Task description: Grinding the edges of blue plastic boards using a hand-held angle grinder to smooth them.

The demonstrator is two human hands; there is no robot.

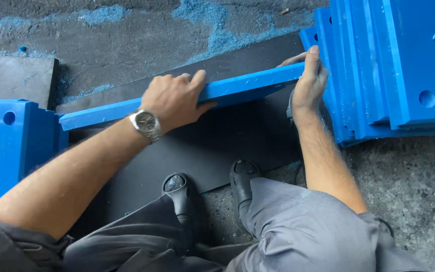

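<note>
Clearly gripped one long blue plastic board [237,85] with both bare hands, stood on its narrow edge over a black rubber mat [227,136]. Found its long axis running crosswise in front of the body, from low at the mat's left edge to higher at its right edge, beyond both feet. Closed the left hand [174,100] over the top edge near the board's middle, fingers curled across the far side, thumb on the near face, a silver metal wristwatch [146,124] on that wrist. Wrapped the right hand [309,83] tight around the board's right end, fingers hooked over the top. Reached further forward with the right arm, less with the left. Met, at the board's left end, one thick blue plastic block with a round hole [11,146], touching or just beside it; could not tell which. Noted, by the mat's right edge and just beside the right hand, one leaning stack of flat blue plastic plates with drilled holes [409,60]: several plates, exact number hard to make out. Counted two black rubber shoes [177,189] on the mat's near edge, below grey trousers [303,231]. Saw also one dark flat slab [13,75] at the far left, and blue plastic shavings [96,15] strewn over the grey concrete floor [409,186].
</note>
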